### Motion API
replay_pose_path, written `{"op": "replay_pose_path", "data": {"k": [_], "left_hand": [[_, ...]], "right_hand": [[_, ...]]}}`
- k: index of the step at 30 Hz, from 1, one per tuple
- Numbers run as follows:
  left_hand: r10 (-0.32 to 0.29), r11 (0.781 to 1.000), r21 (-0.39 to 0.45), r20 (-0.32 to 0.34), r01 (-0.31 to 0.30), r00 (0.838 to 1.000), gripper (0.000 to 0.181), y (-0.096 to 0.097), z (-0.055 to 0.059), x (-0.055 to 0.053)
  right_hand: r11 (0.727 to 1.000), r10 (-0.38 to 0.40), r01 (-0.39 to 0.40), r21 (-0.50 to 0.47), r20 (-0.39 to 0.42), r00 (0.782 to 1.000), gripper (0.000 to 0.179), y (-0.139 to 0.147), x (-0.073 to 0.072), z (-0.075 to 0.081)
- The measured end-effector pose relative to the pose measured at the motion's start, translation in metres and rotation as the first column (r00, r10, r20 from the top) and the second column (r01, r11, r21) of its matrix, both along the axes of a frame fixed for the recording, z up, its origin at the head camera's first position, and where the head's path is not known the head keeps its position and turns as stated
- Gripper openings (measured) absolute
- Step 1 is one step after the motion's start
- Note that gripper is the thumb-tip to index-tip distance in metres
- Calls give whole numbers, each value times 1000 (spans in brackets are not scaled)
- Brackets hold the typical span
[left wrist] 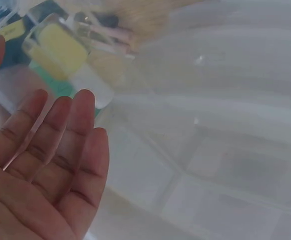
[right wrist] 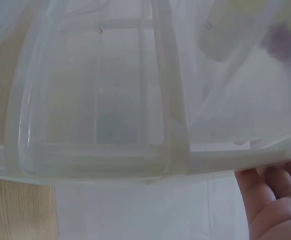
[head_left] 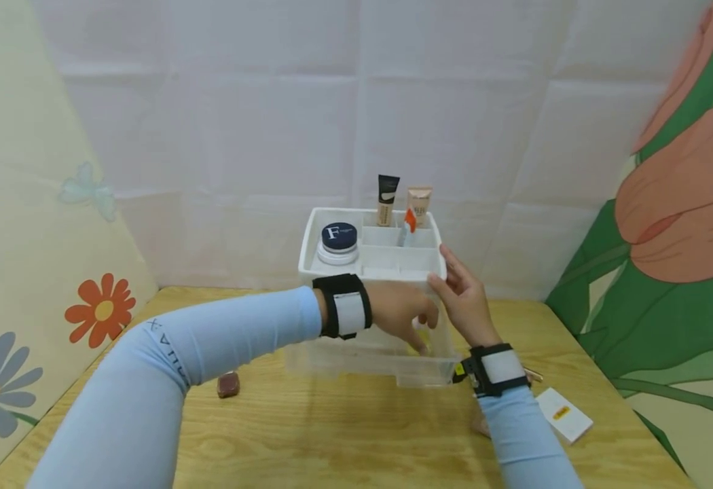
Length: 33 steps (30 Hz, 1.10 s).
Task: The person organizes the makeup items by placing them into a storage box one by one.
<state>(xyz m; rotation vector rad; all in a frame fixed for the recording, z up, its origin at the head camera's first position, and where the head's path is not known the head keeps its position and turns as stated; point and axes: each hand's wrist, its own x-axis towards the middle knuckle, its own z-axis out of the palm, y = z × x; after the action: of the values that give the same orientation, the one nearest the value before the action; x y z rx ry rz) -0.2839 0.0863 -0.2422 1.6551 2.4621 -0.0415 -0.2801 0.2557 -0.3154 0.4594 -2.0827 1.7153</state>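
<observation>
A clear storage box (head_left: 326, 353) with a white compartment tray (head_left: 377, 258) on top stands on the table. Reaching in at its front, my left hand (head_left: 402, 309) has its fingers extended and parted, holding nothing. Just past those fingertips in the left wrist view is a yellow-and-white container (left wrist: 63, 47). My right hand (head_left: 466, 299) grips the box's upper right corner, thumb in front and fingers along the side. On the tray sit a dark-lidded jar (head_left: 339, 236), a black-capped tube (head_left: 386, 200), a peach tube (head_left: 419, 198) and a small orange-tipped tube (head_left: 409, 227).
A small dark red item (head_left: 228, 385) lies on the wooden table (head_left: 332, 435) at left. To the right, near my right forearm, are a white flat box (head_left: 564, 415) with an orange label and a thin gold-coloured item (head_left: 534, 375). A white cloth (head_left: 240, 149) hangs behind.
</observation>
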Motion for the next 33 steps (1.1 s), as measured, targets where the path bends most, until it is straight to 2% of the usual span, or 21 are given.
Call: {"op": "replay_pose_path", "data": {"k": [7,16,21,26,33], "left_hand": [[14,999,47,11,-14,1000,45,-12,17,4],[30,998,63,20,-31,999,45,-36,42,13],[35,992,118,5,-36,999,43,-57,53,19],[98,985,143,-23,-94,995,43,-84,62,27],[182,967,188,-22,-175,983,39,-126,61,28]], "right_hand": [[1000,-8,8,10,-8,1000,60,0,0,0],[1000,-5,5,5,1,1000,60,-1,0,3],[1000,-16,16,9,3,1000,60,-1,-2,2],[1000,2,-2,2,0,1000,62,1,-5,1],[1000,4,-4,3,-7,1000,61,7,-5,-1]]}}
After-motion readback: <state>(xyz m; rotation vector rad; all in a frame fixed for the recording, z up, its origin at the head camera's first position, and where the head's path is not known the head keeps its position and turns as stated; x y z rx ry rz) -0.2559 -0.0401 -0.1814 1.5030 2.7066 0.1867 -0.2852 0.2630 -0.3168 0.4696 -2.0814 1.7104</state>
